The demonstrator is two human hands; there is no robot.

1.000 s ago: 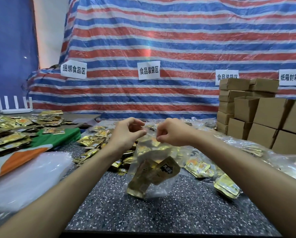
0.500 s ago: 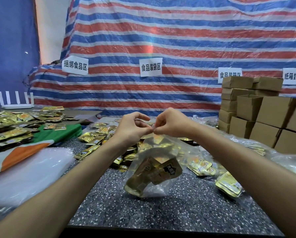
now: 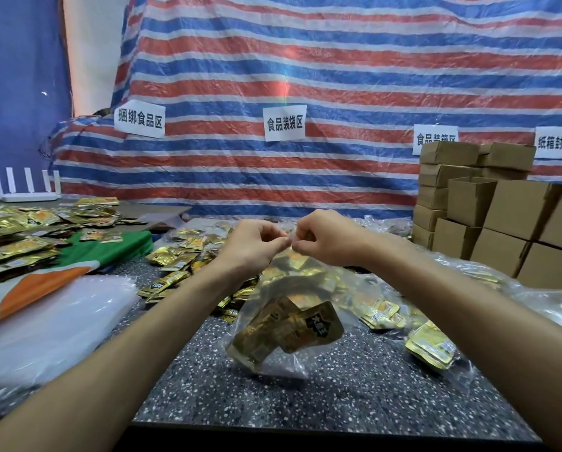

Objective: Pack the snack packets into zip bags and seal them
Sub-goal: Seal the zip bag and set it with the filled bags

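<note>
The speckled bench has a bare patch by its near edge. Loose snack packets crowd its left side, and cardboard boxes fill its right. The left hand and right hand meet fingertip to fingertip. Both pinch the top of the zip bag. The bag hangs below them over the bare patch, with gold packets inside.

Backdrop: creased red, white and blue striped plastic tarpaulin hung across the rear, bearing four white paper signs with black Chinese characters. A plain blue sheet hangs at far left, with a strip of pale bare wall between the two. Furniture and fittings: dark speckled stone-look tabletop; stacked brown cardboard boxes at right rear, one open-topped; white router with upright antennas at left rear.
</note>
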